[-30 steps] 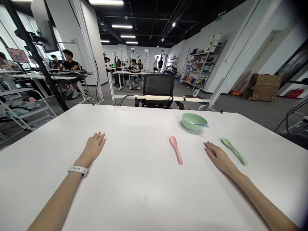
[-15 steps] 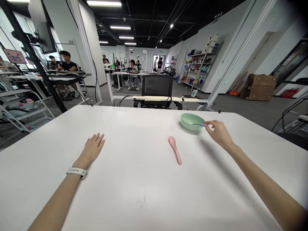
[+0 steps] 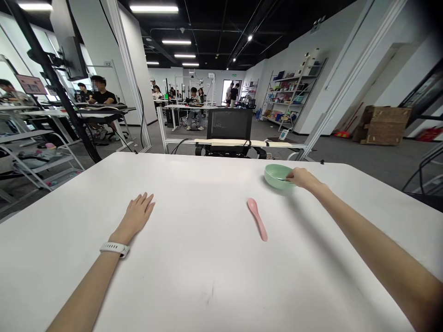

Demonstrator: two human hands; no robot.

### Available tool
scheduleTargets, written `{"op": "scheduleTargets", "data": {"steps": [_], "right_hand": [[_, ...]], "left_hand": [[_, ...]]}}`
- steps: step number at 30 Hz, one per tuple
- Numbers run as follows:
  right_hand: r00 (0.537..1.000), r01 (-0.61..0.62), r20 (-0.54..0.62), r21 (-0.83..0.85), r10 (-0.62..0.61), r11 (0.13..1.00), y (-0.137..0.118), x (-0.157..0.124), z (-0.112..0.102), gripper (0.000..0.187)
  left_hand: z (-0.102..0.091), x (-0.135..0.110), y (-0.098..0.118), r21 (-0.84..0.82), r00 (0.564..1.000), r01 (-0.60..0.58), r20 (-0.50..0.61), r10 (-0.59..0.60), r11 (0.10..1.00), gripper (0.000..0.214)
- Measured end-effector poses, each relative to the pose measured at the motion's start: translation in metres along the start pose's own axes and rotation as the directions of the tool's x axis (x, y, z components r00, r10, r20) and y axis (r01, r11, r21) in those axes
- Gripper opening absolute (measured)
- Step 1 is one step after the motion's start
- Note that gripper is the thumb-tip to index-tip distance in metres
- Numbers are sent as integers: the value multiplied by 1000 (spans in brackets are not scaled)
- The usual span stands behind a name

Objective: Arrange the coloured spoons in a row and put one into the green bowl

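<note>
My right hand [image 3: 302, 179] reaches the far right of the white table [image 3: 194, 286], its fingers over the rim of a pale green bowl [image 3: 277, 176]. A thin handle shows inside the bowl, and the fingers hide whether they grip it. A pink plastic spoon [image 3: 257, 219] lies face up between the bowl and me, to the left of my right forearm and not touched. My left hand [image 3: 139, 214] rests flat on the tabletop with its fingers apart, holding nothing. A white watch band [image 3: 114, 249] circles that wrist.
Past the table's far edge stand a black monitor [image 3: 229, 123] and a white rail. A wire shelf cart [image 3: 44, 161] stands off the left side. Further back, seated people [image 3: 100, 97] work at desks, and shelving [image 3: 294, 92] lines the right wall.
My right hand has moved left from the bowl's right side onto its rim. The green spoon seen on the table a second ago no longer shows. My left hand stays put.
</note>
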State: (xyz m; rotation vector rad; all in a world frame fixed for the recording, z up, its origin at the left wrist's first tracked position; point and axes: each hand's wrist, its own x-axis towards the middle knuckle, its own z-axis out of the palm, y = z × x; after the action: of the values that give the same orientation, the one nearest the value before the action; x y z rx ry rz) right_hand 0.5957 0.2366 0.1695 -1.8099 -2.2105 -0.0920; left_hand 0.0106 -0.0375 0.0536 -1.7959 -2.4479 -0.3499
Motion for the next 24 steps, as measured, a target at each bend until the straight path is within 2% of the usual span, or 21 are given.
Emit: {"op": "scheduleTargets", "data": {"steps": [3,6,9,13,17,20,24], "right_hand": [[995,-68,73,-19,69,998,-1,-13,-14,26],[994,-108,32,10,108,994,1,-41,-30,43],[981,-191,-13,109,194,975,8,-84,-36,47],[952,-301,19,208,304,931,18,-142,-20,38],[951,-309,90,270,296,912,20,-180,9,30],[953,-301,114,265,280,916,18,-190,24,26],[930,-365,96,102,356,926,20,-184,19,28]], "left_hand": [[-2,-1,1,-8,1000,5,11,-5,1000,68],[0,0,1,-14,1000,3,2,-3,1000,68],[6,0,-1,-17,1000,4,-25,-5,1000,67],[11,2,-4,-31,998,-4,-59,3,1000,66],[13,3,-7,-43,998,-15,-56,13,999,68],[14,4,-9,-35,998,-21,-67,19,999,68],[13,6,-8,-20,999,-24,-47,23,1000,69]]}}
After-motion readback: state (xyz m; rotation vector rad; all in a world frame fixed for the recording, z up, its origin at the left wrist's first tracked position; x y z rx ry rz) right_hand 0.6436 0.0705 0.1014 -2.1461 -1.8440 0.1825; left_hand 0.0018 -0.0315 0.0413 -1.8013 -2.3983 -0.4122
